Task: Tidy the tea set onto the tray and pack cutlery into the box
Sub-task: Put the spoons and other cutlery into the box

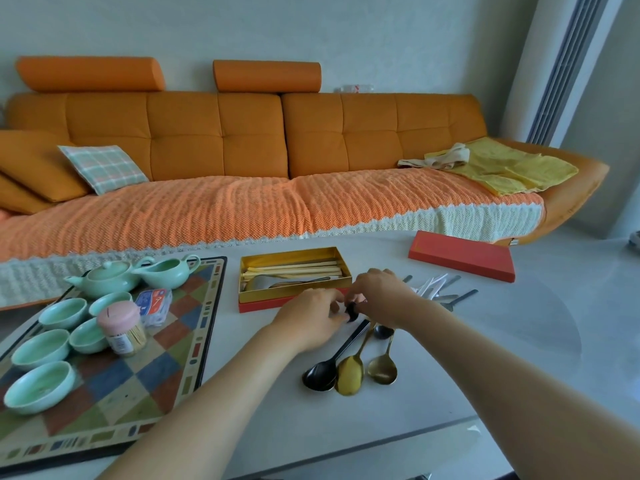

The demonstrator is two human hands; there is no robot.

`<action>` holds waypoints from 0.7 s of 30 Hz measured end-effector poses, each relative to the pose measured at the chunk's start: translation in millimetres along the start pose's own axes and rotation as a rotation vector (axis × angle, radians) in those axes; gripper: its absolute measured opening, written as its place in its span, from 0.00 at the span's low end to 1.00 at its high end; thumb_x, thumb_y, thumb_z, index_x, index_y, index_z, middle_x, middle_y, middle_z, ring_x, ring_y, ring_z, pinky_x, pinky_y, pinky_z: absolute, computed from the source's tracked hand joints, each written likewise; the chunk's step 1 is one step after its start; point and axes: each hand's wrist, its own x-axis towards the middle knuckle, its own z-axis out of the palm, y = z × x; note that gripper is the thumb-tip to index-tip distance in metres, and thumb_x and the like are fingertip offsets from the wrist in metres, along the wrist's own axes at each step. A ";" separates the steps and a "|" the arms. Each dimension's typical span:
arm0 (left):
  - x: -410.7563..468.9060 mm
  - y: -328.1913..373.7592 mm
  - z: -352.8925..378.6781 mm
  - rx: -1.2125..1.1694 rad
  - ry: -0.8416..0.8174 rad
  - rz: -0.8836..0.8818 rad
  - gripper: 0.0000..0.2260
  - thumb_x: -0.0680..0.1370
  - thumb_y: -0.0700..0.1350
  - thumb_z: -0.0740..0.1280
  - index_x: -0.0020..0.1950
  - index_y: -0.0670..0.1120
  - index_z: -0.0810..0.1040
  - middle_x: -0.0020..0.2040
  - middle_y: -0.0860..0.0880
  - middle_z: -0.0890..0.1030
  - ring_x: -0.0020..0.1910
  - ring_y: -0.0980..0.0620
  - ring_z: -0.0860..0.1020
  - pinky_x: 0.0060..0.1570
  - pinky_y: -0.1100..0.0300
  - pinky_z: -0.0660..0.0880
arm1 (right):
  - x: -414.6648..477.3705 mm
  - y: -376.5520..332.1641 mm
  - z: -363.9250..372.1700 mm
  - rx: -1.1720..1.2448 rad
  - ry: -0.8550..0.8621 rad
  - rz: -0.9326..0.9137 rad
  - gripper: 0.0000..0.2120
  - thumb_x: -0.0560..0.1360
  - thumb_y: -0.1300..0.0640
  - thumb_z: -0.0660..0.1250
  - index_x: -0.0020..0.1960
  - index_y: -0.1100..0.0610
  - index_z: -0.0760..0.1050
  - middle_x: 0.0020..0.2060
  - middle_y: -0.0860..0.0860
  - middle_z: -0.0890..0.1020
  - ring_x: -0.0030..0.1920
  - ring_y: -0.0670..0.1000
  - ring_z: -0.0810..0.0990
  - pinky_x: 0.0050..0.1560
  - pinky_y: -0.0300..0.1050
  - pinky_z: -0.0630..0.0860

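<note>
Cutlery packing is the step in hand. Both hands meet just in front of the red cardboard box with the gold lining (291,252). The left hand (311,315) and the right hand (377,299) each have their fingertips curled in a narrow pinch on one small dark piece (352,311). What it is I cannot tell; the fingers hide most of it.

The box already holds pale wooden chopsticks (294,270) along its far side, with some metal pieces nearer. On the white table (519,341) below the hands lie a long black spoon (320,374), a matte gold spoon (350,374) and a shinier gold spoon (382,368), their handles pointing towards the box. A loose heap of silver and white utensils (440,289) sits to the right. The flat red lid (460,256) lies beyond that.

To do this well, I would lay each piece lengthwise, parallel to the chopsticks, bowls nested at one end. That way the lid can close flat. The mint-green tea set already stands on the chequered tray (180,341).
</note>
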 end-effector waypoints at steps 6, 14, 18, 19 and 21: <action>-2.7 -13.2 -17.2 -0.076 0.191 -0.040 0.05 0.77 0.49 0.68 0.52 0.51 0.79 0.46 0.54 0.82 0.47 0.51 0.80 0.46 0.51 0.78 | 14.6 -19.9 -3.8 0.294 0.115 0.044 0.07 0.76 0.56 0.69 0.51 0.50 0.83 0.43 0.44 0.80 0.46 0.46 0.75 0.47 0.39 0.71; -6.3 -55.9 -48.4 -0.019 0.561 0.009 0.02 0.76 0.40 0.70 0.47 0.46 0.82 0.39 0.52 0.82 0.35 0.54 0.77 0.31 0.69 0.66 | 39.9 -41.1 -5.2 0.468 0.144 0.110 0.10 0.81 0.50 0.62 0.55 0.47 0.81 0.37 0.49 0.81 0.30 0.49 0.73 0.33 0.50 0.72; -5.3 -79.1 -55.3 -0.054 0.569 -0.037 0.06 0.77 0.39 0.69 0.51 0.47 0.82 0.44 0.52 0.81 0.35 0.59 0.73 0.34 0.71 0.65 | 59.9 -52.1 -1.1 0.554 0.134 0.142 0.14 0.82 0.56 0.58 0.58 0.46 0.81 0.31 0.49 0.76 0.26 0.48 0.68 0.28 0.41 0.64; -4.2 -84.3 -55.1 -0.055 0.529 -0.048 0.07 0.77 0.40 0.68 0.54 0.48 0.81 0.48 0.52 0.82 0.41 0.57 0.76 0.39 0.67 0.69 | 64.3 -54.3 0.3 0.548 0.138 0.155 0.16 0.81 0.58 0.58 0.58 0.45 0.81 0.32 0.48 0.77 0.26 0.48 0.68 0.27 0.40 0.65; -3.4 -91.1 -53.8 -0.059 0.399 -0.077 0.12 0.78 0.43 0.67 0.62 0.51 0.78 0.58 0.53 0.80 0.54 0.53 0.77 0.49 0.61 0.71 | 71.5 -57.6 4.7 0.485 0.148 0.181 0.17 0.80 0.59 0.58 0.58 0.44 0.82 0.36 0.45 0.79 0.29 0.48 0.72 0.30 0.40 0.67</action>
